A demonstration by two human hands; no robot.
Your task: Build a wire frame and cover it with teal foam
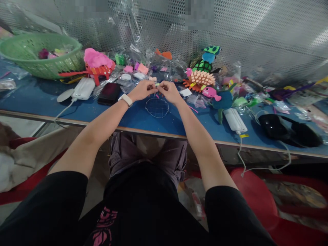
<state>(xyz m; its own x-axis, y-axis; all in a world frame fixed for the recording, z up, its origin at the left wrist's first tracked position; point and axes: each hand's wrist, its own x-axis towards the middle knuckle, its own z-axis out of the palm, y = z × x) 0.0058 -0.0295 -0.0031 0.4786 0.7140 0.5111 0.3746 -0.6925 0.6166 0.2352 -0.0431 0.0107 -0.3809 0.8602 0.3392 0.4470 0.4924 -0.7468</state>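
Just past the far edge of the wire ring on the blue table, I can see a tiny pale piece, mostly hidden by fingers. I'd guess it's light and soft, easily squashed, best taken by its edges with the fingertips. The left hand and right hand nearly meet there, each with 1 thumb and forefinger drawn together, pinching it. Beyond the ring, to its right, sits a spiky toy.
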